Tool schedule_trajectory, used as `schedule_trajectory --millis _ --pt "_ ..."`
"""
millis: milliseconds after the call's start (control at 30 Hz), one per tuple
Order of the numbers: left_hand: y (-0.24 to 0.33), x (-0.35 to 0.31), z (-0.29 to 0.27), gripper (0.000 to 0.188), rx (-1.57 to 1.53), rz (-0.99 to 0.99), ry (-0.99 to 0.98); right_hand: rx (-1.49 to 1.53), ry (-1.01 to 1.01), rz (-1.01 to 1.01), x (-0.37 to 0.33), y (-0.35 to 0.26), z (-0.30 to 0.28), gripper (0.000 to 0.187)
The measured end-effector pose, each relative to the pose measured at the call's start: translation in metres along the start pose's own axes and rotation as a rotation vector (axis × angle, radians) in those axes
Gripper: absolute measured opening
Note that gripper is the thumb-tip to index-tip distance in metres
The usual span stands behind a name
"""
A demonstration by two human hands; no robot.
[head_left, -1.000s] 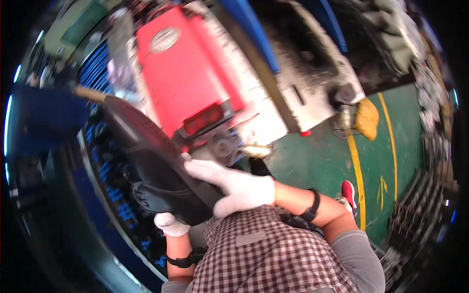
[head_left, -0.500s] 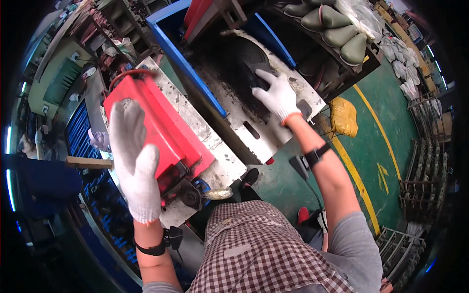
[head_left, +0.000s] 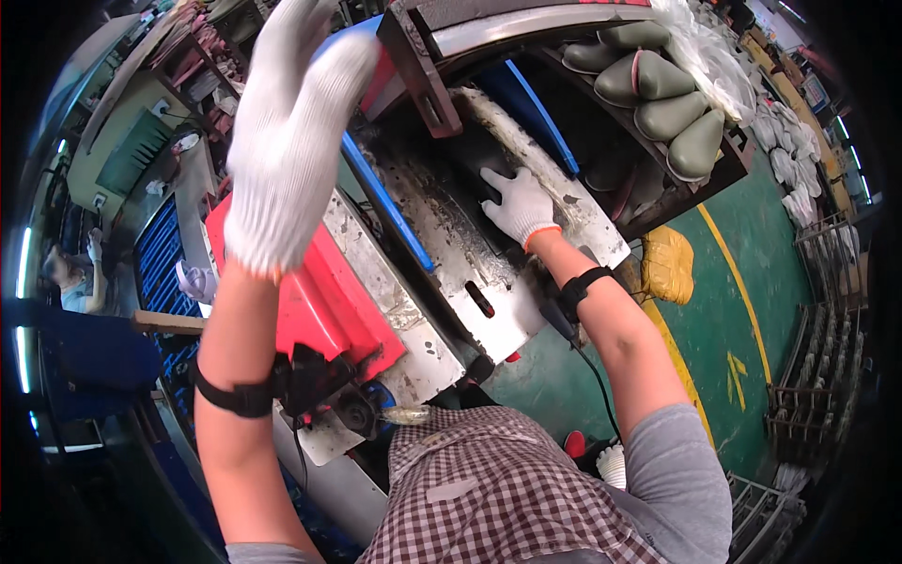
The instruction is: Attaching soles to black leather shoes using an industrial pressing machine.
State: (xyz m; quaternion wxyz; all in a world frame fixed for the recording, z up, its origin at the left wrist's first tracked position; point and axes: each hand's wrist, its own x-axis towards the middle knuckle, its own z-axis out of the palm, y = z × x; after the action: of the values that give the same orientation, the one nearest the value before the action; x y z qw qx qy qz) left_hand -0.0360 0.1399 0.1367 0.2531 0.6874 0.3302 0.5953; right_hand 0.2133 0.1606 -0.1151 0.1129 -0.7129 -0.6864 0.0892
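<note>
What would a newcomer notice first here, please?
The white-gloved left hand looms large at upper left, with a bright red cover beside its wrist. The right hand, also gloved, is over a dark channel above centre. Rounded grey-green pieces are piled at upper right.

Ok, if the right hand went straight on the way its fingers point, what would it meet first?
The right hand would probably meet the black item just ahead, perhaps touching already. The brown metal bar appears beyond, but depth is unclear.
</note>
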Motion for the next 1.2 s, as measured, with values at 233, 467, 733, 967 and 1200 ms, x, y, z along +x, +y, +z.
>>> schedule_trajectory --millis 233,467,733,967,1200 --pt "0.030 0.105 0.029 0.068 0.334 0.031 -0.550 0.038 0.016 -0.011 0.002 -0.001 0.009 0.065" --pt "0.033 0.118 0.045 0.066 0.301 0.143 -0.656 0.269 0.095 0.060 -0.015 0.043 -0.017 0.082" --pt "-0.019 0.013 0.123 0.065 0.448 0.386 -0.258 0.326 0.487 0.446 -0.205 0.105 -0.002 0.035" --pt "-0.065 -0.135 0.139 0.075 0.567 0.369 -0.351 1.786 0.018 0.679 -0.279 0.052 0.017 0.049" --pt "-0.138 -0.211 0.170 0.071 0.598 0.501 -0.373 2.081 0.155 0.783 -0.281 0.059 0.033 0.046"
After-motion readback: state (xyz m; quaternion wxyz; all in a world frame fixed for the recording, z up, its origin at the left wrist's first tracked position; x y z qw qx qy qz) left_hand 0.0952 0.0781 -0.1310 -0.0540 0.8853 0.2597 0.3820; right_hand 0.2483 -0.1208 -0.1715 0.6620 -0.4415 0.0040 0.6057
